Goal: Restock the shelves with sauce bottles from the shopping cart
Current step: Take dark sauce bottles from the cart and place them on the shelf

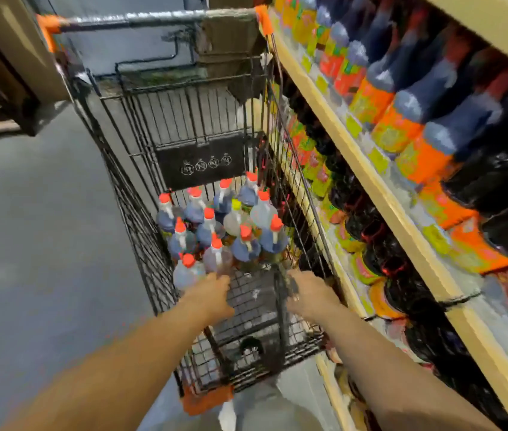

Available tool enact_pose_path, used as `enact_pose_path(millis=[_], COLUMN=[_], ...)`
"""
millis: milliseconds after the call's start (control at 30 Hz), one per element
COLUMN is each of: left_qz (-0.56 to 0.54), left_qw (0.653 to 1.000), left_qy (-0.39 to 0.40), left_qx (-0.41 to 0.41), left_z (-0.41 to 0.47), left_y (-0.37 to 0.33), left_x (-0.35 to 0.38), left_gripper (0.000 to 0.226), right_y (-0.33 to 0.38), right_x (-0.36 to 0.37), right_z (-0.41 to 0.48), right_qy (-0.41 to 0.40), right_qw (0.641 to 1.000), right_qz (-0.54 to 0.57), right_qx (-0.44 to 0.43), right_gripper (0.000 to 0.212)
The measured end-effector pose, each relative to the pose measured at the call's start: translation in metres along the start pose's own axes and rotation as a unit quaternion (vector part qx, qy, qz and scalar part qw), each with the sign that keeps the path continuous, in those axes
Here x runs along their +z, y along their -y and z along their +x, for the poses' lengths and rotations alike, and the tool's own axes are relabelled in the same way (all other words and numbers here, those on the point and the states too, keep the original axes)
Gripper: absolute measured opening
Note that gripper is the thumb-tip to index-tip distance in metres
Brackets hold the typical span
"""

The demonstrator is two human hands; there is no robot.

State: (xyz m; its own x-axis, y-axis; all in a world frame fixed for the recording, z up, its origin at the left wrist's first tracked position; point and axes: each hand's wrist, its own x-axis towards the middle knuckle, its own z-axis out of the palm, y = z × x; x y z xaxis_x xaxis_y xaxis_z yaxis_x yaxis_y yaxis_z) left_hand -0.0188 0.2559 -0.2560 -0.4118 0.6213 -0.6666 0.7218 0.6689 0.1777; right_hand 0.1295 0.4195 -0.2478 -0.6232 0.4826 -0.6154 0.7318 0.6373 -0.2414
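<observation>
both forearms reach in over the near end of the shopping cart. step in hand: picking stock out of the cart, nothing on its way to the shelves yet. sauce bottles, red caps, stand upright, bunched mid-basket up to the panel below the handle end; near end shows bare wire floor. left hand has its fingertips at the nearest bottle, left near corner of the bunch; blur hides any grip, cannot tell if it's closed on it. right hand hangs slack-fingered and empty over the wire by the shelf-side wall. next move, my read: wrap a bottle neck, lift it clear of the neighbours and the cart rim, then swing right to the shelves just beside the cart.
</observation>
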Motion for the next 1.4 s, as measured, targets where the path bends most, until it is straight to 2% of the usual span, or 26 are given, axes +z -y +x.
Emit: enact_pose_path(millis=[200,300,333,433,533,600,633,667,733,767,833,933,1067,1233,1300,1400], left_qz=[-0.113,-0.260,-0.340,-0.552,-0.605,-0.637,-0.668,-0.697,-0.733,-0.747,-0.754,-0.761,-0.771,-0.755,-0.749,-0.743], left_qw=[0.989,0.958,0.931,0.819,0.771,0.741,0.710,0.679,0.628,0.608,0.593,0.573,0.546,0.557,0.564,0.570], left_qy=[0.048,0.051,0.054,0.028,0.004,0.015,0.036,0.062,0.100,0.109,0.128,0.151,0.175,0.184,0.178,0.175], left_qx=[-0.083,-0.111,-0.125,-0.157,-0.199,-0.215,-0.219,-0.222,-0.240,-0.244,-0.253,-0.264,-0.275,-0.291,-0.297,-0.305], left_z=[0.053,0.082,0.091,0.115,0.133,0.142,0.145,0.146,0.151,0.152,0.154,0.149,0.125,0.091,0.082,0.070], left_y=[-0.008,-0.016,-0.021,-0.037,-0.047,-0.047,-0.048,-0.048,-0.049,-0.049,-0.048,-0.046,-0.038,-0.029,-0.026,-0.026], left_x=[0.003,0.002,0.001,-0.006,-0.007,-0.009,-0.013,-0.019,-0.025,-0.026,-0.026,-0.025,-0.027,-0.015,-0.012,-0.009], left_gripper=[0.064,0.074,0.074,0.051,0.043,0.011,0.003,0.006,0.035,0.037,0.017,0.028,0.027,0.026,0.025,0.023], right_y=[-0.013,-0.017,-0.018,-0.021,-0.023,-0.025,-0.025,-0.025,-0.024,-0.024,-0.023,-0.017,-0.007,0.003,0.009,0.017], right_x=[0.005,0.014,0.017,0.023,0.024,0.024,0.023,0.023,0.023,0.025,0.026,0.024,0.016,0.013,0.015,0.019], right_z=[0.056,0.079,0.084,0.099,0.112,0.121,0.126,0.129,0.137,0.142,0.149,0.158,0.166,0.175,0.178,0.177], right_qy=[0.069,0.092,0.096,0.102,0.099,0.101,0.100,0.100,0.097,0.091,0.069,0.045,0.041,0.067,0.078,0.059], right_qw=[0.997,0.995,0.993,0.990,0.987,0.983,0.981,0.979,0.975,0.972,0.967,0.949,0.921,0.906,0.894,0.870], right_qz=[0.031,0.049,0.061,0.096,0.127,0.153,0.165,0.172,0.196,0.210,0.240,0.306,0.379,0.412,0.433,0.472], right_qx=[0.008,0.007,0.009,0.015,0.025,0.029,0.028,0.030,0.042,0.047,0.057,0.067,0.076,0.067,0.083,0.128], right_gripper=[0.067,0.064,0.065,0.069,0.067,0.062,0.061,0.064,0.074,0.076,0.073,0.063,0.051,0.052,0.055,0.045])
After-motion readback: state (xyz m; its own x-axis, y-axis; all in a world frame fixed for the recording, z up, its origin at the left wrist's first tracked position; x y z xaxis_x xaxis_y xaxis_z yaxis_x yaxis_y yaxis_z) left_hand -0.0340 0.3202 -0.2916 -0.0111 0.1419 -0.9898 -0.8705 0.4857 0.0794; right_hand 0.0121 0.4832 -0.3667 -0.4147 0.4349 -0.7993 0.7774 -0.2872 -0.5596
